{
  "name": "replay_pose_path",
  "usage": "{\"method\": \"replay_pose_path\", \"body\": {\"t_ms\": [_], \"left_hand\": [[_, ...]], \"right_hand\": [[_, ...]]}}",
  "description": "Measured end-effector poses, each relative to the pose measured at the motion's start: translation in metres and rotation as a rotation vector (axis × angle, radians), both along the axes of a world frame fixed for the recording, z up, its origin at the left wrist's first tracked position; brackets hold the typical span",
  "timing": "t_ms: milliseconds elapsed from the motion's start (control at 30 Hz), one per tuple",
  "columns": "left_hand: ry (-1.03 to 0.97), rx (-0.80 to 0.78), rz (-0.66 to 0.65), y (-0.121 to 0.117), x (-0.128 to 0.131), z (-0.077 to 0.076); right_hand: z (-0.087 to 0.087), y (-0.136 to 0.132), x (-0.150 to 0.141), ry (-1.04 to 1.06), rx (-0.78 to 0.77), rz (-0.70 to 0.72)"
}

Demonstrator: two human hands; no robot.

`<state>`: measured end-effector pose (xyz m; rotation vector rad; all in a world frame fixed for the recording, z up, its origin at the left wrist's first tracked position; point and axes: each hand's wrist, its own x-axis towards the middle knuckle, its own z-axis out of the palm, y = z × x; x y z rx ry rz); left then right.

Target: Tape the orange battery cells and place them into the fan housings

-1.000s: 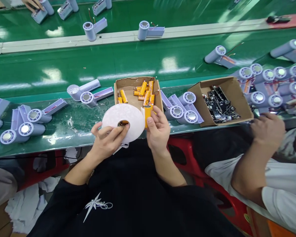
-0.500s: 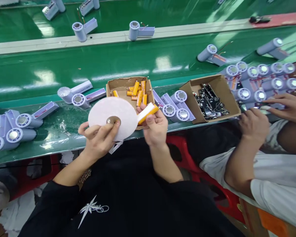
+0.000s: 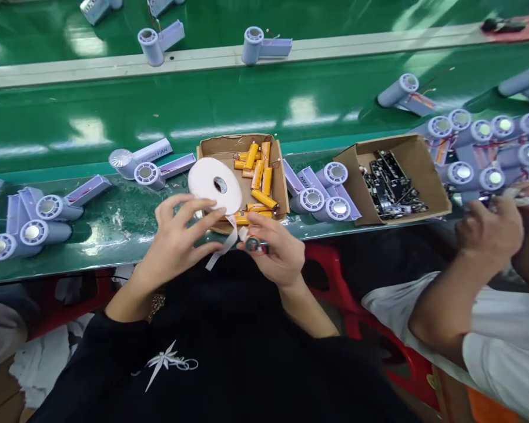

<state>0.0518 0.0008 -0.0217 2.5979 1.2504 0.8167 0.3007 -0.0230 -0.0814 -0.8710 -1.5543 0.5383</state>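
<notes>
A roll of white tape (image 3: 198, 176) leans in the left part of a cardboard box (image 3: 283, 197), a loose tape end hanging from its near side. My left hand (image 3: 176, 238) is just in front of the roll, fingers spread and curved, nothing held in them; whether its fingertips touch the rim I cannot tell. In my right hand (image 3: 282, 249) is an orange cylindrical battery, its dark round end (image 3: 252, 244) and a bit of red wire facing me. Most of that battery is hidden by the fingers. Several orange batteries (image 3: 258, 173) lie in the box behind both hands.
Lilac handheld fan bodies (image 3: 311, 200) stand on the green bench either side of the box. A second cardboard box (image 3: 436, 202) holds black circuit boards (image 3: 390, 185). At the right, a co-worker's hands (image 3: 494, 226) work near more fans. Beyond runs a green surface with a pale rail (image 3: 344, 47).
The tape roll has gone from my left hand into the box, and that hand has opened. My right hand has lowered and turned the battery end-on towards me. The view has shifted slightly.
</notes>
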Motion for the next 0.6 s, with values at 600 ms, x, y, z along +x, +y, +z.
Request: {"method": "replay_pose_path", "body": {"t_ms": [600], "left_hand": [[-0.235, 0.279, 0.069, -0.03, 0.033, -0.024]], "right_hand": [[-0.014, -0.001, -0.013, -0.23, 0.173, -0.048]]}}
